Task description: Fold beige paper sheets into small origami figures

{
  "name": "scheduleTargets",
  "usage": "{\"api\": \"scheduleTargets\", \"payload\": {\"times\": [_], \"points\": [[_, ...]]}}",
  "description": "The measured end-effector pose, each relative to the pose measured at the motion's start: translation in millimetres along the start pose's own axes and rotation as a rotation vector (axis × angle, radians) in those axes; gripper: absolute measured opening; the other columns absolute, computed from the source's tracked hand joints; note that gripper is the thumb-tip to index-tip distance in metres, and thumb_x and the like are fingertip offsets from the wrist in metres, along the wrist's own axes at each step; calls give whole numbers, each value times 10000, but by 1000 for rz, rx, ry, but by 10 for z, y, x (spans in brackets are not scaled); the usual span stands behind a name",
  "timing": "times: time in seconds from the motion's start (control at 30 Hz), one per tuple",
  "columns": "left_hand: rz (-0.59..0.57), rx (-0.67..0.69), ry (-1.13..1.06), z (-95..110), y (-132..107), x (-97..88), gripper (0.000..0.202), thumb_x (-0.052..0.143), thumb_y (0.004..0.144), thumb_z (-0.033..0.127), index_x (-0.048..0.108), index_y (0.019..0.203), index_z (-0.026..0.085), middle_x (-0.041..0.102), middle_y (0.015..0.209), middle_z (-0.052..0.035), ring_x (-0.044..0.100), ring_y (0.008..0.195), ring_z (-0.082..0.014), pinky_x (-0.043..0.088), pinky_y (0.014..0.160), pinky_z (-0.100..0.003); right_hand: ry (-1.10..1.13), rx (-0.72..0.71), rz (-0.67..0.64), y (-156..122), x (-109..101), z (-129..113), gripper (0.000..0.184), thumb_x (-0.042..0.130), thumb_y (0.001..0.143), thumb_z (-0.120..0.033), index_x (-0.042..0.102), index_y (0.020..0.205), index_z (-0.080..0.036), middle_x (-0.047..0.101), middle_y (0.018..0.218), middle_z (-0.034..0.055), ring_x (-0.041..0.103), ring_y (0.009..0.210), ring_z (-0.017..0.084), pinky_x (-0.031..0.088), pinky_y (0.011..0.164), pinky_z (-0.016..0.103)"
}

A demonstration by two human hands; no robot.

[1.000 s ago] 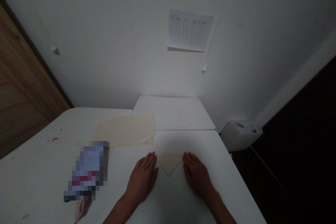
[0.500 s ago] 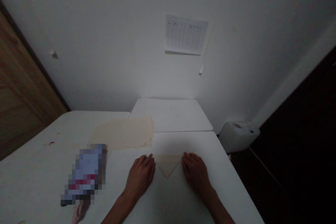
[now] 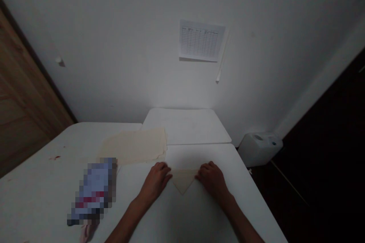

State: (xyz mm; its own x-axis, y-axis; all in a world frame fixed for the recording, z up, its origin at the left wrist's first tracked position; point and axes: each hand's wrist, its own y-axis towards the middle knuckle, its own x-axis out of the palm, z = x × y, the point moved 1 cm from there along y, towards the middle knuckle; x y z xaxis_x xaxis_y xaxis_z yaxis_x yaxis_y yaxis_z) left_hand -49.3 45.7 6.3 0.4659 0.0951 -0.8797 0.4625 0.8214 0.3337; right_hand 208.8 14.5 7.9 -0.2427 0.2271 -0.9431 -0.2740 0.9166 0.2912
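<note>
A small cream sheet folded into a downward-pointing triangle [image 3: 183, 180] lies on the white table [image 3: 182, 216] in front of me. My left hand [image 3: 156, 180] rests at its left corner with fingers curled down onto the edge. At its right corner sits my right hand [image 3: 211, 179], fingers likewise curled onto the sheet. Both hands look pinched on the top corners of the triangle.
A stack of cream sheets [image 3: 134, 146] lies behind my left hand. A blurred-out flat object [image 3: 92, 191] lies to the left, with something pink under its near end. A second white table [image 3: 185, 126] meets the wall. A white container [image 3: 260, 147] stands on the floor at right.
Both hands went from lying flat beside the triangle to curling their fingers onto its top corners. The view shifted slightly.
</note>
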Motion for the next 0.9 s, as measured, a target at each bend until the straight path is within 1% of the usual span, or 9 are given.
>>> {"api": "scheduleTargets", "payload": {"times": [0.07, 0.17, 0.23, 0.33, 0.47, 0.57, 0.67, 0.8, 0.9], "points": [[-34, 22, -29, -9, 16, -6, 170, 558, 864, 227, 668, 992, 211, 635, 1005, -71, 577, 953, -232, 447, 835, -366, 48, 14, -36, 49, -41, 33, 101, 678, 840, -301, 696, 890, -215, 679, 922, 30, 568, 944, 203, 429, 855, 306], [-91, 20, -22, 3, 61, -25, 214, 574, 828, 179, 663, 1018, 215, 633, 999, -63, 576, 957, -231, 437, 833, -360, 123, 22, -107, 135, -89, 67, 214, 726, 785, -282, 685, 988, -230, 669, 971, 26, 566, 958, 205, 435, 827, 291], [-129, 1, -12, 14, 110, -42, 241, 590, 796, 153, 662, 1018, 214, 635, 993, -59, 576, 971, -232, 431, 836, -356, 152, 17, -162, 196, -108, 84, 241, 742, 759, -276, 679, 988, -237, 662, 953, 26, 565, 950, 205, 428, 815, 288], [-181, -25, 4, 21, 197, -70, 247, 610, 754, 141, 658, 987, 209, 639, 978, -54, 579, 979, -233, 425, 831, -346, 174, 19, -232, 277, -130, 107, 224, 756, 727, -286, 675, 929, -231, 650, 896, 23, 571, 906, 199, 419, 769, 276], [-232, -49, 8, 15, 287, -90, 248, 616, 701, 128, 643, 937, 198, 645, 898, -38, 590, 906, -221, 428, 791, -326, 202, 13, -263, 336, -142, 139, 262, 775, 684, -296, 657, 906, -224, 641, 890, 15, 571, 879, 187, 406, 727, 257], [-233, -49, -4, -5, 304, -78, 201, 602, 691, 132, 636, 877, 199, 637, 856, -32, 590, 859, -214, 430, 764, -318, 229, 28, -271, 348, -112, 163, 278, 781, 660, -286, 645, 893, -216, 646, 909, 16, 575, 876, 185, 400, 712, 249], [-214, -35, -29, -33, 286, -49, 200, 588, 692, 137, 620, 879, 200, 629, 893, -36, 580, 891, -216, 431, 783, -322, 262, 68, -275, 342, -63, 175, 268, 774, 648, -266, 642, 874, -206, 662, 876, 14, 593, 800, 175, 395, 656, 240], [-191, -31, -69, -66, 246, -5, 224, 581, 695, 142, 601, 912, 195, 638, 937, -38, 584, 904, -211, 442, 796, -324, 326, 95, -263, 320, -45, 162, 299, 739, 672, -232, 653, 958, -223, 691, 867, -2, 621, 770, 158, 401, 636, 225], [-183, -45, -117, -91, 218, 25, 281, 594, 710, 154, 618, 987, 193, 661, 954, -45, 607, 889, -205, 458, 800, -323, 361, 97, -247, 302, -63, 156, 169, 706, 712, -237, 689, 880, -229, 705, 828, -11, 637, 763, 155, 420, 668, 231]]}}
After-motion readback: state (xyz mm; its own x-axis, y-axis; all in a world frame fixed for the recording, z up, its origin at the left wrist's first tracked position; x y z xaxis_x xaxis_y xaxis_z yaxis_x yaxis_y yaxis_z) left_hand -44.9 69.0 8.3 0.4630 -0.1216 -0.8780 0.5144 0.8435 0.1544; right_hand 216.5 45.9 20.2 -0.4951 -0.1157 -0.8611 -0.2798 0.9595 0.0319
